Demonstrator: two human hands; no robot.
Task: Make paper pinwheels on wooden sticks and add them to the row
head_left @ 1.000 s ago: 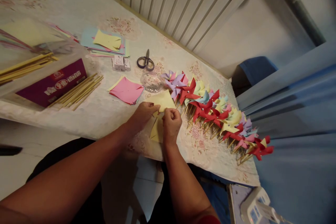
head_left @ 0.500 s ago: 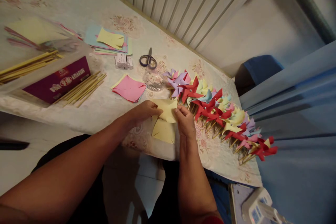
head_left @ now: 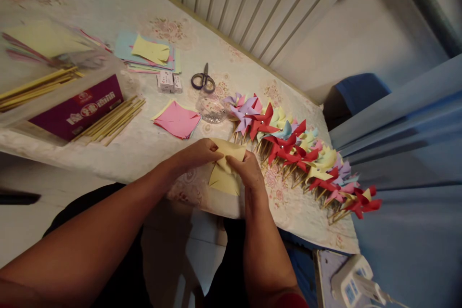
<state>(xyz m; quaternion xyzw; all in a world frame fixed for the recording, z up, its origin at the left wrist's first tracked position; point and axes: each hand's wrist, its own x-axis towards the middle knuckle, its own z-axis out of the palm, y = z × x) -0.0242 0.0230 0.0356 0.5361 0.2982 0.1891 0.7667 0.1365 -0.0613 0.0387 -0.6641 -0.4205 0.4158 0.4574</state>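
Observation:
Both hands pinch one yellow paper square [head_left: 234, 150] with slits cut in from its corners. My left hand [head_left: 207, 150] grips its left side, thumb on top. From the right, my right hand [head_left: 248, 167] presses its thumb near the middle of the sheet, where the paper curls over. The fingers beneath are hidden. Below the hands, a flat part of yellow paper [head_left: 224, 181] with slits lies over the table's near edge; whether it is a separate sheet I cannot tell. A stack of slit squares with pink on top [head_left: 177, 119] lies beyond my left hand.
Several finished paper pinwheels [head_left: 281, 147] on sticks line the right. Scissors [head_left: 204, 79], a clear dish of small pins [head_left: 212, 109], small boxes [head_left: 169, 82] and stacked coloured paper [head_left: 124, 47] lie farther back. Thin sticks [head_left: 111, 120] lie by a purple-labelled plastic box [head_left: 81, 106] at left.
My right thumb has moved left and inward from the paper's right edge to near its middle, close to my left thumb. The yellow sheet now curls there.

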